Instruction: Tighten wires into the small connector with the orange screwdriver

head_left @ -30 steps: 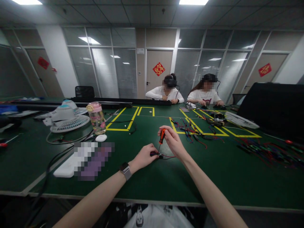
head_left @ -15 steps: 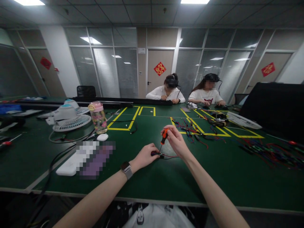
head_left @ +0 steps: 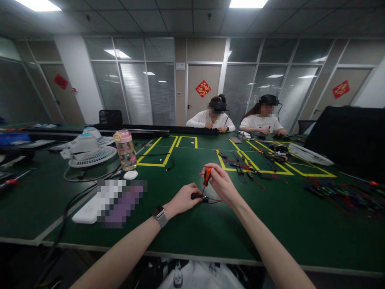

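Your left hand (head_left: 187,198) pins the small black wired module (head_left: 205,199) under its fingertips, likely so it can't twist; your right hand (head_left: 221,182) grips the orange-black screwdriver (head_left: 207,176) steeply, tip at the module. Red lead (head_left: 214,200) runs toward your right wrist, could snag; loose wired modules (head_left: 250,175) beyond that grip

This looks like an office doubling as an electronics workshop: beyond the hands (head_left: 185,197) stand glass partitions (head_left: 159,50) with blinds (head_left: 135,94), a door (head_left: 195,76) and a black chair (head_left: 110,117), under ceiling light panels (head_left: 249,3). Around the hands spreads a green bench (head_left: 216,237) marked with yellow tape (head_left: 150,164); wired parts (head_left: 343,196) lie heaped to their right.
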The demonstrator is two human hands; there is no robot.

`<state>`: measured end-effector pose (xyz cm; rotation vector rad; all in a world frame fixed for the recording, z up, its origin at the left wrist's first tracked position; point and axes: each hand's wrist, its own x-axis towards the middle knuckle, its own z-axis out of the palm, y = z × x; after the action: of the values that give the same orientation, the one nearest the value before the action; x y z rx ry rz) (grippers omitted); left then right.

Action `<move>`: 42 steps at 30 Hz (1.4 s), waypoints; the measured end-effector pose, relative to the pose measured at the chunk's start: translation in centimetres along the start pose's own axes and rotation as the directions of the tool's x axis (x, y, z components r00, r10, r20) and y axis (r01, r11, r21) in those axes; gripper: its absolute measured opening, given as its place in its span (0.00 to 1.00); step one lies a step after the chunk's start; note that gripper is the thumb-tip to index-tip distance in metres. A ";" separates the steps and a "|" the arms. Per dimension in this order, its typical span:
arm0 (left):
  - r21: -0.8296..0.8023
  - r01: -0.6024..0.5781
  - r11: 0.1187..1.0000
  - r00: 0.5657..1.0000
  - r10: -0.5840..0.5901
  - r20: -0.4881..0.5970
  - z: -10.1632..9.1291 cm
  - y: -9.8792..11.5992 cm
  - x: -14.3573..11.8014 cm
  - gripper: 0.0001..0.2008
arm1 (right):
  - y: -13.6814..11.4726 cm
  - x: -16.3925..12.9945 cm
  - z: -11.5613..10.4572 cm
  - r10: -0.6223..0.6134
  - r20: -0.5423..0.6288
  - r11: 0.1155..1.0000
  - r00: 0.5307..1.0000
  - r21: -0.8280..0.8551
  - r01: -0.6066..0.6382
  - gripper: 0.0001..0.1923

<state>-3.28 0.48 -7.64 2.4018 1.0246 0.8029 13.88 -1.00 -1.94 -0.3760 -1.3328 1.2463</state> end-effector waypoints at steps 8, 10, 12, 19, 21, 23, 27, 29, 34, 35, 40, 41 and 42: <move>-0.025 0.012 1.000 1.000 -0.013 -0.008 -0.1 0.3 0.0 0.06 | 0.3 0.0 0.5 -0.071 -0.038 0.996 0.997 -0.050 0.069 0.09; -0.009 0.021 1.000 1.000 -0.021 -0.006 -0.1 0.5 0.0 0.07 | 0.4 0.1 0.3 -0.101 -0.057 0.992 0.993 -0.088 0.096 0.08; -0.001 0.025 1.000 1.000 -0.025 -0.005 -0.2 0.6 0.0 0.07 | 0.4 0.1 0.1 -0.110 -0.074 0.990 0.991 -0.100 0.102 0.08; 0.003 -0.017 1.000 1.000 0.017 -0.013 -0.1 0.2 0.0 0.07 | 0.1 0.3 0.1 -0.062 -0.078 0.997 0.995 -0.044 0.059 0.12; 0.007 -0.028 1.000 1.000 0.028 -0.011 -0.1 0.2 0.0 0.07 | 0.2 0.3 0.0 -0.076 -0.104 0.997 0.992 -0.043 0.072 0.12; 0.012 -0.032 0.999 0.999 0.032 -0.011 -0.1 0.2 0.0 0.07 | 0.5 0.3 -0.2 -0.088 -0.126 0.995 0.988 -0.050 0.082 0.11; 0.021 -0.028 0.999 0.999 0.029 -0.015 0.0 0.1 0.0 0.07 | 0.6 0.4 -0.7 -0.093 -0.159 0.994 0.983 -0.066 0.084 0.10; 0.020 -0.034 0.999 0.999 0.035 -0.018 0.0 0.0 0.0 0.06 | 0.4 0.4 -0.7 -0.068 -0.157 0.997 0.985 -0.058 0.060 0.11; 0.021 -0.027 0.999 1.000 0.028 -0.010 0.0 0.0 0.0 0.06 | -0.1 0.4 -0.5 -0.036 -0.118 0.999 0.992 -0.004 0.036 0.13; 0.021 -0.026 0.999 1.000 0.026 -0.007 -0.1 0.1 0.0 0.06 | -0.1 0.4 -0.5 -0.041 -0.113 0.999 0.993 -0.002 0.041 0.12; 0.009 -0.017 1.000 1.000 0.017 -0.007 -0.1 0.3 -0.1 0.07 | 0.3 0.5 -0.5 -0.059 -0.102 0.998 0.993 -0.013 0.058 0.10; 0.006 -0.016 1.000 1.000 0.016 -0.006 -0.1 0.3 -0.1 0.07 | 0.3 0.5 -0.6 -0.068 -0.105 0.997 0.992 -0.030 0.065 0.10; 0.004 -0.013 1.000 1.000 0.013 -0.006 -0.1 0.3 -0.1 0.07 | 0.4 0.6 -0.6 -0.083 -0.111 0.996 0.990 -0.053 0.077 0.09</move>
<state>-3.25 0.25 -7.40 2.4135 1.0147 0.8138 14.12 -0.13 -2.15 -0.4175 -1.2714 1.1116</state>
